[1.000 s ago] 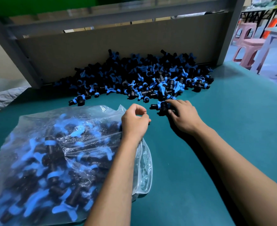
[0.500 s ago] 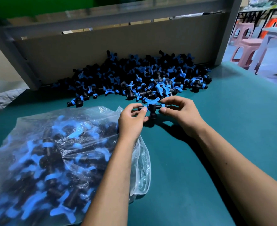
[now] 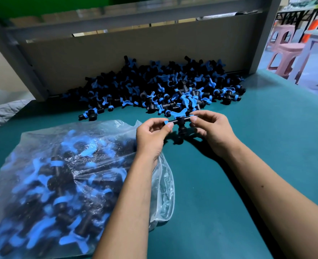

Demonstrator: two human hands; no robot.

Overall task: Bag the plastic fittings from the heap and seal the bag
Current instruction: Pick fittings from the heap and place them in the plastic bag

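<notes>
Both hands, left hand (image 3: 150, 136) and right hand (image 3: 213, 129), pinch one fitting (image 3: 180, 121) by its ends, long axis left-right, stem downward; bag (image 3: 64, 174) holds many fittings.

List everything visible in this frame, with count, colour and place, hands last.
fitting: one, black with blue ends and a blue wing, held above the table between both hands
heap of fittings: too many to count, black and blue, at the back of the table against the board
bag: one, clear plastic, holding many fittings, on the table at left, partly under the left forearm
table: one, teal top
board: one, grey-brown, upright behind the heap
stools: pink ones and an orange one, far right, behind the table
left hand: fingers pinch the fitting's left end
right hand: fingers pinch the fitting's right end
</notes>
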